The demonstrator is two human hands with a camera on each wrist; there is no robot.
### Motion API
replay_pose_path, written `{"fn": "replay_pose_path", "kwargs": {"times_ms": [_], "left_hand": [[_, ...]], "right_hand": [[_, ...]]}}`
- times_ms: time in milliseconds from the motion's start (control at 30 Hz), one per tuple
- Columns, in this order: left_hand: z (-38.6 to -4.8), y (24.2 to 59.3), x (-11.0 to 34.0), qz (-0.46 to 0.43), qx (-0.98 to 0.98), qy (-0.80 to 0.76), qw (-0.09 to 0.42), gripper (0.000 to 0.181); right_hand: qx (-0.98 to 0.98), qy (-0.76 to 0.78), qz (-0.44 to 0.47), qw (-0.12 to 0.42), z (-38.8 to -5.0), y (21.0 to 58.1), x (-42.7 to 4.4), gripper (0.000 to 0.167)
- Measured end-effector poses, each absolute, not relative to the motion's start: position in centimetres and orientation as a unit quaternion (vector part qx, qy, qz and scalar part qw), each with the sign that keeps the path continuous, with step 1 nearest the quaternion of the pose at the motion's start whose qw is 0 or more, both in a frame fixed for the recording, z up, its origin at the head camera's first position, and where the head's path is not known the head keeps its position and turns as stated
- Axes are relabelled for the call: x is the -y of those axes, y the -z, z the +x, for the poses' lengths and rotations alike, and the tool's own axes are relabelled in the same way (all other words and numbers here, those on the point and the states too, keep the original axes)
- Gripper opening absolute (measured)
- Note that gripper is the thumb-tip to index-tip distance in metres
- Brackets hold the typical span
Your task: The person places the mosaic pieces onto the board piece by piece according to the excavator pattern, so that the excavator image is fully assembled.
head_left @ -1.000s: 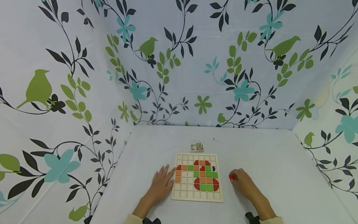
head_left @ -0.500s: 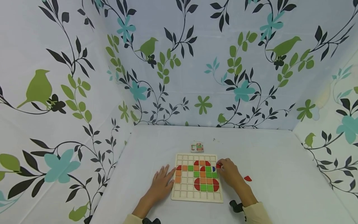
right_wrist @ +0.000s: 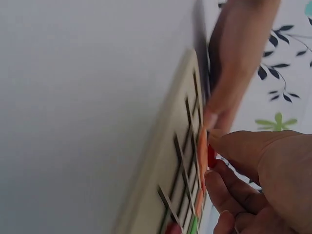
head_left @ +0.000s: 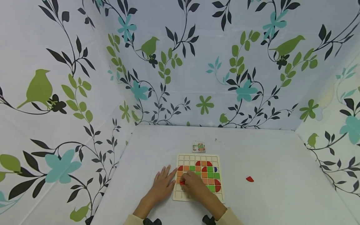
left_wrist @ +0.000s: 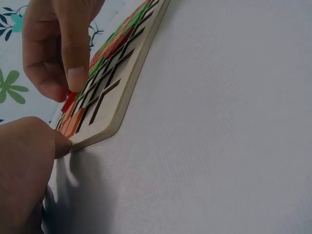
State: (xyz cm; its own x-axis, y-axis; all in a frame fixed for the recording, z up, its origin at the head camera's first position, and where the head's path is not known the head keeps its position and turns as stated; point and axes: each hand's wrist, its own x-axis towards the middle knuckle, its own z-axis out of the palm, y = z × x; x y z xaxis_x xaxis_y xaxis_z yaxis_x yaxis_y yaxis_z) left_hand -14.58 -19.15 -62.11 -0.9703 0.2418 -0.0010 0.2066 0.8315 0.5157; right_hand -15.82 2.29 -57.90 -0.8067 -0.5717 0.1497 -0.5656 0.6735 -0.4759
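Observation:
A pale wooden grid board [head_left: 198, 155] lies on the white table, with orange, green and red pieces and one blue piece set in its cells. My right hand [head_left: 195, 186] reaches over the board and pinches a red piece [right_wrist: 211, 156] between thumb and finger, above the left-side cells. In the left wrist view the red piece [left_wrist: 68, 103] shows just under the fingertips. My left hand [head_left: 161, 184] lies with fingers extended along the board's left edge, touching it. The right hand and forearm hide part of the lower board.
A second red piece [head_left: 249, 179], rounded on one side, lies on the table right of the board. Behind the board is a small pattern card [head_left: 198, 147]. Printed cloth [head_left: 180, 62] hangs around the table's back and sides.
My right hand has carried a red piece from right of the board leftward over it. Another red piece, not visible a second ago, now shows on the table. The left hand has stayed put.

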Motion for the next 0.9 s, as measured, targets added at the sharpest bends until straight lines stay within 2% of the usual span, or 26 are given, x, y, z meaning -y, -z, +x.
{"fn": "replay_pose_path", "kwargs": {"times_ms": [233,467,667,900], "left_hand": [[-14.6,62.0,19.1,0.122,-0.958,-0.258,0.027,0.054],[-14.6,62.2,19.1,0.123,-0.959,-0.253,0.022,0.053],[-14.8,62.5,19.2,0.120,-0.960,-0.253,0.021,0.054],[-14.7,62.7,19.2,0.122,-0.959,-0.255,0.020,0.053]], "right_hand": [[-0.920,0.233,-0.315,-0.003,-14.9,59.3,-1.1,0.016],[-0.917,0.255,-0.306,0.023,-14.9,59.4,-0.8,0.013],[-0.918,0.255,-0.305,-0.003,-15.1,59.6,-0.8,0.012],[-0.918,0.268,-0.293,0.021,-14.7,59.5,-0.9,0.012]]}}
